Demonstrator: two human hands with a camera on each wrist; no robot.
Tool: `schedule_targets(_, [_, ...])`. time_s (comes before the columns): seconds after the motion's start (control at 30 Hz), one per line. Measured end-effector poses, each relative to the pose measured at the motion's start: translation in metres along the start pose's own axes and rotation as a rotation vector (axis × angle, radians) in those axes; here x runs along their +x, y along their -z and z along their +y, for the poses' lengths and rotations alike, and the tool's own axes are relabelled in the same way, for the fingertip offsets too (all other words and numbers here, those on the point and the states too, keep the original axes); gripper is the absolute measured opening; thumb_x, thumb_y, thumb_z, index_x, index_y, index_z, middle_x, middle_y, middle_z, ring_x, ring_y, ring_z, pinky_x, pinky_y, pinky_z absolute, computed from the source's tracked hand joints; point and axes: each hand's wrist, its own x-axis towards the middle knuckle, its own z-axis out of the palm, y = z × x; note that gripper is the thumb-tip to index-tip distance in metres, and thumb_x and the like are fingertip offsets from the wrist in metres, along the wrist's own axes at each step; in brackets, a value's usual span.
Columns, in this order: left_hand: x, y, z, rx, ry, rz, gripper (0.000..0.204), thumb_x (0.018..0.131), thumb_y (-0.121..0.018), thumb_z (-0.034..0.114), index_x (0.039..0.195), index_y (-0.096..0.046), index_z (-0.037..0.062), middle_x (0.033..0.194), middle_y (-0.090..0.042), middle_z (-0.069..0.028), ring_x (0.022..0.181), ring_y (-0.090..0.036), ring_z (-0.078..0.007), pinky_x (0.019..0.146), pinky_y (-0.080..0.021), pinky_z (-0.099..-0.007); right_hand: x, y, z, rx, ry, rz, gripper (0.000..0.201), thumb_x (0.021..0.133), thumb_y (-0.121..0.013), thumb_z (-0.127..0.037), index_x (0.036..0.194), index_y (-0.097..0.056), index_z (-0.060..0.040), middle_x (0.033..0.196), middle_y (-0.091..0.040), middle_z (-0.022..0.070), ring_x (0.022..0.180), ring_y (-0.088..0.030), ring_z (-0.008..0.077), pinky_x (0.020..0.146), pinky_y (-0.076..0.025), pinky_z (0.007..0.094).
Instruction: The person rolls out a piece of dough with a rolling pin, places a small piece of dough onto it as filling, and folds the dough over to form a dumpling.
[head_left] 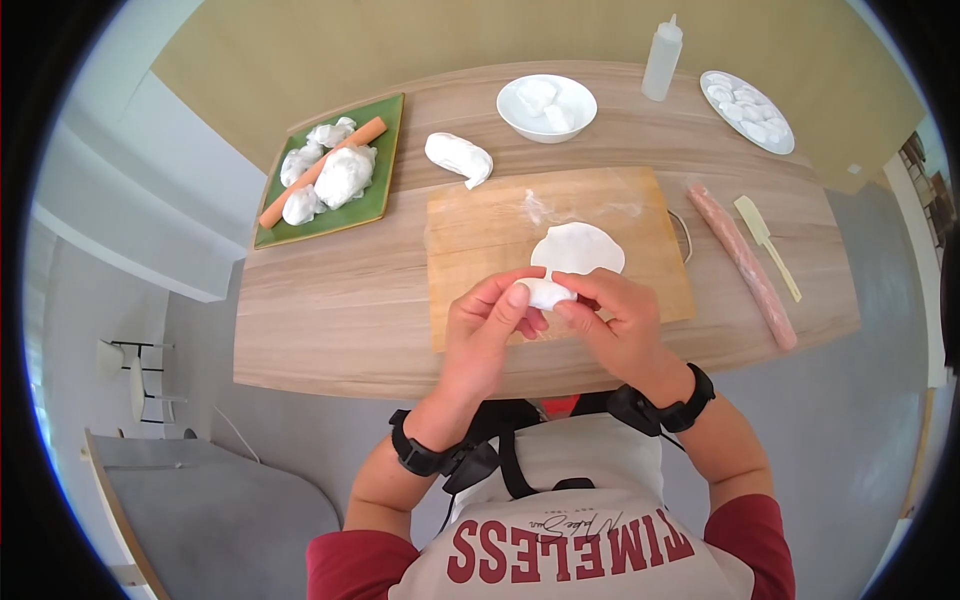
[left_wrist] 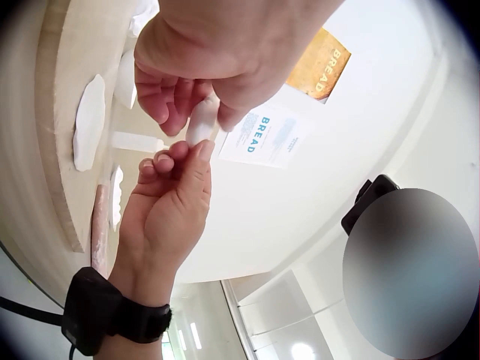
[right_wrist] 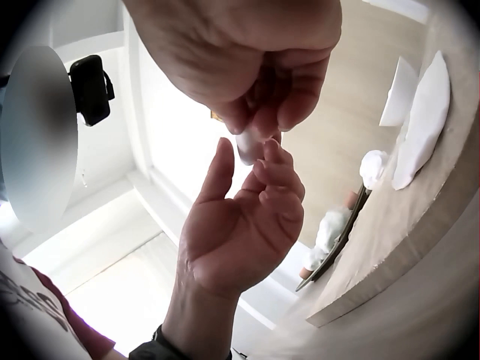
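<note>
Right up close, both hands are working on one small white dough piece, and it's hanging in the air over the near part of a wooden board — the left hand is pinching one end between thumb and fingers, the right hand is pinching the other. It's looking plump, smooth and matte, a stubby oval, and I'm judging it light and soft, likelier to be denting or tearing than slipping; the ends are offering the best hold, with light fingertip pressure rather than a hard squeeze through the middle. Just beyond, a flat dough round is lying on the board, thin and limp-looking, its outline slightly uneven, with powdery smears whitening the wood past it. Out to the right, a long reddish rod is lying mottled and chalky, a cream spatula resting beside it. Farther off, a pale, rounded bundle is sitting near the board, while a green tray on the left is carrying crinkly wrapped lumps and a smooth orange stick; at the far side a round bowl is cradling white chunks, a translucent squeeze bottle is standing upright — and an oval plate is holding small pale pieces
</note>
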Motion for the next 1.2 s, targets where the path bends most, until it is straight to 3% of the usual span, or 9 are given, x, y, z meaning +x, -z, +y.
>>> schedule_targets(0.17, [-0.001, -0.001, -0.001, 0.14, -0.047, -0.029, 0.025, 0.086, -0.064, 0.017, 0.105, -0.06, 0.0004, 0.085, -0.063, -0.0039, 0.07, -0.057, -0.0084, 0.061, -0.047, -0.0215, 0.001, 0.003, -0.003, 0.253, -0.248, -0.034, 0.025, 0.081, -0.066, -0.007, 0.105, -0.063, -0.0019, 0.069, -0.058, 0.0059, 0.059, -0.053, 0.0113, 0.052, -0.043, 0.0247])
schedule_targets(0.3, [0.001, 0.0, -0.006, 0.124, -0.03, -0.015, 0.022, 0.086, -0.064, 0.018, 0.101, -0.06, 0.0012, 0.083, -0.063, -0.0043, 0.07, -0.057, -0.0081, 0.061, -0.047, -0.0213, 0.001, -0.009, -0.005, 0.251, -0.17, 0.177, 0.02, 0.081, -0.066, -0.008, 0.1, -0.065, -0.0017, 0.068, -0.059, 0.0058, 0.057, -0.052, 0.0107, 0.052, -0.042, 0.025])
schedule_targets(0.37, [0.002, 0.003, -0.006, 0.134, 0.026, -0.053, 0.02, 0.086, -0.064, 0.018, 0.098, -0.061, 0.0016, 0.082, -0.064, -0.0049, 0.068, -0.057, -0.008, 0.06, -0.048, -0.0217, 0.002, 0.002, -0.005, 0.065, -0.075, -0.025, 0.022, 0.08, -0.066, -0.008, 0.102, -0.065, -0.002, 0.072, -0.061, 0.0063, 0.059, -0.054, 0.01, 0.053, -0.043, 0.0241])
schedule_targets(0.5, [0.005, -0.001, -0.003, 0.177, 0.021, -0.056, 0.019, 0.086, -0.065, 0.017, 0.095, -0.061, 0.0018, 0.081, -0.064, -0.0053, 0.067, -0.058, -0.0082, 0.059, -0.049, -0.0218, -0.001, 0.005, 0.001, 0.118, -0.132, -0.061, 0.027, 0.08, -0.066, -0.008, 0.106, -0.063, -0.0025, 0.075, -0.062, 0.0072, 0.063, -0.056, 0.0094, 0.055, -0.044, 0.0236])
schedule_targets(0.6, [0.005, -0.003, -0.003, 0.19, -0.062, -0.001, 0.018, 0.085, -0.066, 0.017, 0.094, -0.061, 0.002, 0.081, -0.064, -0.0055, 0.067, -0.058, -0.0084, 0.059, -0.049, -0.0218, 0.0, 0.005, -0.003, 0.194, -0.244, -0.127, 0.029, 0.085, -0.063, -0.011, 0.112, -0.06, -0.0028, 0.074, -0.062, 0.007, 0.064, -0.057, 0.0094, 0.056, -0.045, 0.0231])
schedule_targets(0.67, [0.006, -0.003, -0.001, 0.245, -0.065, 0.031, 0.021, 0.084, -0.067, 0.018, 0.095, -0.061, 0.0011, 0.083, -0.065, -0.0072, 0.066, -0.058, -0.0116, 0.061, -0.048, -0.0239, -0.001, -0.001, -0.008, 0.474, -0.415, 0.032, 0.025, 0.09, -0.057, -0.015, 0.111, -0.059, -0.0021, 0.07, -0.062, 0.0057, 0.062, -0.057, 0.0093, 0.056, -0.046, 0.0229])
schedule_targets(0.97, [0.01, 0.0, -0.001, 0.248, -0.027, -0.04, 0.021, 0.089, -0.061, 0.017, 0.102, -0.061, 0.0007, 0.085, -0.065, -0.0068, 0.069, -0.06, -0.0097, 0.063, -0.049, -0.0228, 0.003, 0.017, 0.0, 0.299, -0.452, -0.163, 0.022, 0.094, -0.049, -0.014, 0.111, -0.056, -0.0017, 0.075, -0.061, 0.0046, 0.065, -0.056, 0.0073, 0.061, -0.049, 0.0233])
schedule_targets(1.1, [0.012, 0.0, -0.002, 0.317, -0.017, -0.032, 0.023, 0.089, -0.059, 0.017, 0.104, -0.061, -0.0004, 0.088, -0.065, -0.0069, 0.073, -0.06, -0.012, 0.066, -0.049, -0.0241, 0.001, 0.009, -0.003, 0.413, -0.498, -0.054, 0.018, 0.091, -0.054, -0.012, 0.105, -0.058, -0.0013, 0.073, -0.061, 0.0043, 0.062, -0.056, 0.0075, 0.058, -0.048, 0.0229])
schedule_targets(1.2, [0.011, -0.004, -0.007, 0.222, 0.001, -0.072, 0.019, 0.087, -0.062, 0.011, 0.103, -0.06, 0.0001, 0.087, -0.065, -0.0058, 0.073, -0.058, -0.0083, 0.065, -0.048, -0.022, -0.004, 0.008, 0.004, 0.23, -0.317, -0.034, 0.018, 0.089, -0.058, -0.013, 0.102, -0.059, -0.0009, 0.07, -0.062, 0.0057, 0.061, -0.058, 0.0097, 0.056, -0.047, 0.0226])
